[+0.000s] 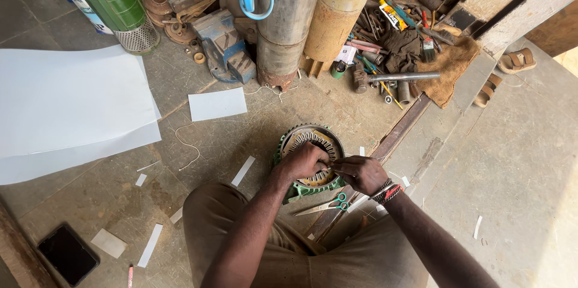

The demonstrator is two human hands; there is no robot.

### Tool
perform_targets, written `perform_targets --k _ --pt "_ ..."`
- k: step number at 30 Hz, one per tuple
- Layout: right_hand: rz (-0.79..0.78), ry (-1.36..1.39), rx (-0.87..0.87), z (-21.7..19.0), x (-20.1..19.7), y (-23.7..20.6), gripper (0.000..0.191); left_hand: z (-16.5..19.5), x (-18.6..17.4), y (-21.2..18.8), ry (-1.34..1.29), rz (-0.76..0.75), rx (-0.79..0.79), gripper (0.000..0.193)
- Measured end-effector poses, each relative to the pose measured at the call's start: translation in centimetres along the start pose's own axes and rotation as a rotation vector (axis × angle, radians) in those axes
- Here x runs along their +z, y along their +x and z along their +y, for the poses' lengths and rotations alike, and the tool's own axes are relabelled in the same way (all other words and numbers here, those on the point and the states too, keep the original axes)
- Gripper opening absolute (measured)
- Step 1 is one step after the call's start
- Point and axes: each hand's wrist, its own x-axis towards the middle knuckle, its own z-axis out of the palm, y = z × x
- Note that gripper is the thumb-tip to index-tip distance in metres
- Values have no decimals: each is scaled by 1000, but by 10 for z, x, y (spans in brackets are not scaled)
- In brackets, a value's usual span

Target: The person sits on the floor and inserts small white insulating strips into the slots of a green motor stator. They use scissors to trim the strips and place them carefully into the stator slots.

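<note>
Large white paper sheets [66, 104] lay on the concrete floor at left. At centre, the green-cased round motor stator [310, 158] sat between the knees; the left hand [304, 161] pressed into its slots, the right hand [361, 173] pinched a thin white paper strip [329, 171]. Slot lining appeared under way; seating the strip would demand careful alignment. Green-handled scissors [328, 205] lay just beside.

Bare grey concrete floor [518, 161] in daylight, with white paper sheets [66, 101] and metal cylinders [292, 17] standing behind.
</note>
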Motion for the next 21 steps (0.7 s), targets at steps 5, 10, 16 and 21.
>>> perform_targets --k 5,10,16,21 --pt "68 77 -16 3 2 -11 35 -5 3 2 -35 31 47 20" --pt "75 71 -30 5 6 -11 41 -16 12 7 -29 56 62 17" --pt "46 54 -78 4 2 -7 47 -25 18 10 -5 40 80 12" --pt "16 63 -75 -1 -7 -2 49 -24 18 10 -29 24 47 12"
